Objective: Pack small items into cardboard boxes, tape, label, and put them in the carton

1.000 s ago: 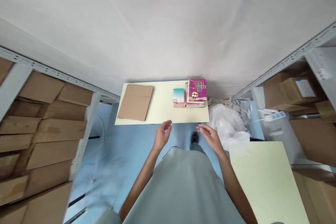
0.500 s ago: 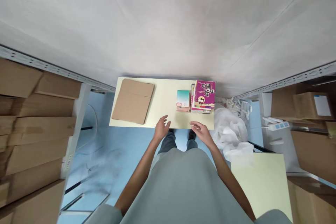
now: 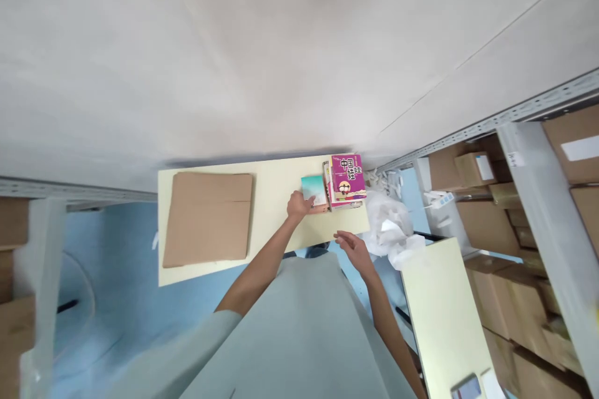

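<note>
My left hand [image 3: 298,204] is at the left edge of a small pile of books, its thumb over the cover of the top one, a teal and white book [image 3: 313,189]. The fingers curl at the side of that pile and are partly hidden. Close by on the right lies a second stack, topped by a purple book [image 3: 348,178] with large Chinese characters and a cartoon figure. My right hand [image 3: 354,250] hovers off the table's front edge, fingers extended and apart, holding nothing.
Flattened cardboard [image 3: 210,218] covers the left of the pale table [image 3: 276,177], against a wall. White wrapping [image 3: 386,224] bulges beside the right end. Another pale table [image 3: 437,305] carries a phone [image 3: 467,388]. Shelves hold cardboard boxes [image 3: 491,224].
My left hand has reached forward and right onto the teal book. My right hand stays near the front edge, held open. The view has turned toward the right.
</note>
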`<state>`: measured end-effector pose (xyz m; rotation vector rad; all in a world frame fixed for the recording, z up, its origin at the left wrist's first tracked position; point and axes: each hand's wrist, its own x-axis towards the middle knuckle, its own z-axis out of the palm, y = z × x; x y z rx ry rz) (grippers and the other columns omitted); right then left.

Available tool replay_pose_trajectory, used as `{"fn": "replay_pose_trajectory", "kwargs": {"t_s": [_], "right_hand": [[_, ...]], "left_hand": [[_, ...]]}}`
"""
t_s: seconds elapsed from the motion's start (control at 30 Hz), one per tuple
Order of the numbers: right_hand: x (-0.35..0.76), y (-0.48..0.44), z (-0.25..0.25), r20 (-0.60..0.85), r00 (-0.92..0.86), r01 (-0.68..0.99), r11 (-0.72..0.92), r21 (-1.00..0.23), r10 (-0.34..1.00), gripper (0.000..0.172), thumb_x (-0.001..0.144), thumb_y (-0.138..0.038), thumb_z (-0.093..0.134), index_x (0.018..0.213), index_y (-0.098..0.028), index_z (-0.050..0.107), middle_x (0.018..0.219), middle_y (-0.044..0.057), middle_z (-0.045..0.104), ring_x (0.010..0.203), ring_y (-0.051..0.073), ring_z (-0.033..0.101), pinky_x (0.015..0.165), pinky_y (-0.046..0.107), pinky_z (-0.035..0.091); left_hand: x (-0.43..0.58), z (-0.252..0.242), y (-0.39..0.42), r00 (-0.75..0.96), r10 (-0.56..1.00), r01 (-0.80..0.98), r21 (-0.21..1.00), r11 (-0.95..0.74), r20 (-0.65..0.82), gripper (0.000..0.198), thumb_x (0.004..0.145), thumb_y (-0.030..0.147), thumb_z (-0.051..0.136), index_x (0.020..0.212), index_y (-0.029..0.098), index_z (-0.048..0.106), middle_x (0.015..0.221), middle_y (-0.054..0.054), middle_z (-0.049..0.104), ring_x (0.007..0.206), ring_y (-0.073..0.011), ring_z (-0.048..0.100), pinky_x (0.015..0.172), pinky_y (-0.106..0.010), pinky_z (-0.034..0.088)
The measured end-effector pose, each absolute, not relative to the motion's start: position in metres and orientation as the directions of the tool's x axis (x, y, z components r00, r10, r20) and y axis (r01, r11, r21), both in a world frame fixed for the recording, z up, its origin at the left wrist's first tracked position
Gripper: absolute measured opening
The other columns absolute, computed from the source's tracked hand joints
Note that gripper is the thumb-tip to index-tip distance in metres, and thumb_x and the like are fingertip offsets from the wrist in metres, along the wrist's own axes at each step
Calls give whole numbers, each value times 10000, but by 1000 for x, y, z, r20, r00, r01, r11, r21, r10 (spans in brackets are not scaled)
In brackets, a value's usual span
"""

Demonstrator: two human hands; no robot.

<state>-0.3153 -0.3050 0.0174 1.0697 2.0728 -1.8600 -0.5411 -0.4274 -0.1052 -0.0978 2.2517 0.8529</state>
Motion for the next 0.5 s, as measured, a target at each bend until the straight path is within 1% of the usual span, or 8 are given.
{"fn": "replay_pose_trajectory", "kwargs": {"t_s": [0.1, 0.17, 0.27, 0.4, 0.5], "right_hand": [[-303, -309, 25, -541, -698, 595, -39, -802, 470, 589, 835, -709, 767, 1182, -233, 794, 1245, 154, 825, 1169, 341, 785, 1063, 536, 607], [-296, -312, 29, -532, -685, 593, -44, -804, 497, 580, 846, -701, 759, 1189, -235, 794, 1250, 155, 823, 1163, 340, 786, 1061, 537, 607], [-289, -317, 29, -527, -683, 587, -49, -808, 506, 569, 849, -700, 758, 1182, -241, 800, 1229, 149, 828, 1136, 340, 795, 1049, 541, 610], [-288, -324, 23, -517, -697, 569, -55, -820, 497, 586, 807, -725, 783, 1143, -246, 810, 1167, 133, 846, 1097, 345, 807, 1038, 552, 616], [-287, -327, 22, -498, -713, 544, -58, -837, 494, 573, 806, -728, 783, 1135, -259, 813, 1177, 117, 846, 1099, 344, 809, 1040, 551, 619]], "left_hand": [[-545, -111, -430, -707, 189, -307, 536, 786, -682, 467, 909, 512, 794, 1167, 128, 732, 1217, -234, 783, 1215, -355, 732, 948, -368, 511], [-545, -114, -436, -701, 199, -310, 545, 779, -684, 434, 888, 518, 810, 1122, 155, 765, 1144, -191, 816, 1204, -349, 740, 936, -362, 508], [-543, -117, -449, -718, 194, -322, 566, 759, -669, 461, 841, 507, 845, 1156, 177, 784, 1184, -177, 825, 1230, -352, 733, 939, -368, 512], [-539, -116, -464, -734, 189, -341, 595, 728, -652, 494, 786, 482, 876, 1177, 191, 793, 1231, -168, 820, 1220, -347, 740, 945, -364, 523], [-536, -113, -468, -742, 192, -355, 619, 701, -642, 463, 775, 427, 873, 1168, 195, 797, 1206, -150, 830, 1187, -329, 755, 935, -353, 534]]}}
